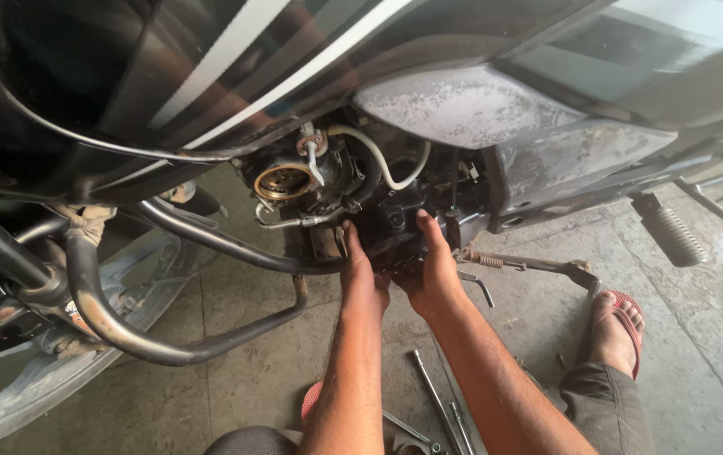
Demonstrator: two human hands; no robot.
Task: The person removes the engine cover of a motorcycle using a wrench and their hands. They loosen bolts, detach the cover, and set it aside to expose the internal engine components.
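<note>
Both my hands reach up under a black motorcycle. My left hand (363, 274) presses against the dark engine block (391, 223), fingers pointing up beside a metal fitting. My right hand (434, 270) lies flat against the same block, fingers stretched upward. Whether either hand holds a small part is hidden by the hands themselves. Just above and left sits a carburettor with a round brass-coloured throat (284, 181), with a white hose (382, 164) looping over it.
A curved steel crash guard (125, 333) runs left of my arms, beside the front wheel rim (50, 396). A ribbed footpeg (673, 232) and a brake pedal lever (538, 265) stick out right. Long metal tools (433, 396) lie on the concrete floor. My sandalled foot (618, 324) rests at right.
</note>
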